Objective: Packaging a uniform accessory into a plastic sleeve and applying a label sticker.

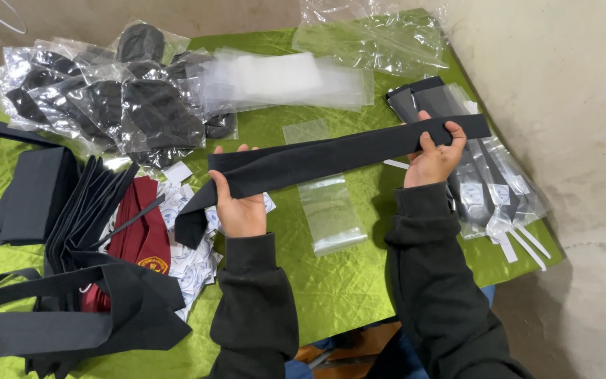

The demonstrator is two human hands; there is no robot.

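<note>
Both hands: clamped on black tie (331,158), held above green table (345,281).
L hand (241,207): pinched wide end.
R hand (435,156): gripped narrow end.
Feel: prob. light, soft, floppy; best held at both ends.
Below: clear bag (331,210).

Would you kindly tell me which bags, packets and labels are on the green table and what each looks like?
Clear flat bag: table centre, empty, rectangular.
Bagged dark items: far left, shiny clear wrappers, black contents.
Empty clear bags: far edge, crumpled.
Packed black ties: right edge, long clear sleeves, white strips.
Small white labels: by left hand, loose heap.
</note>
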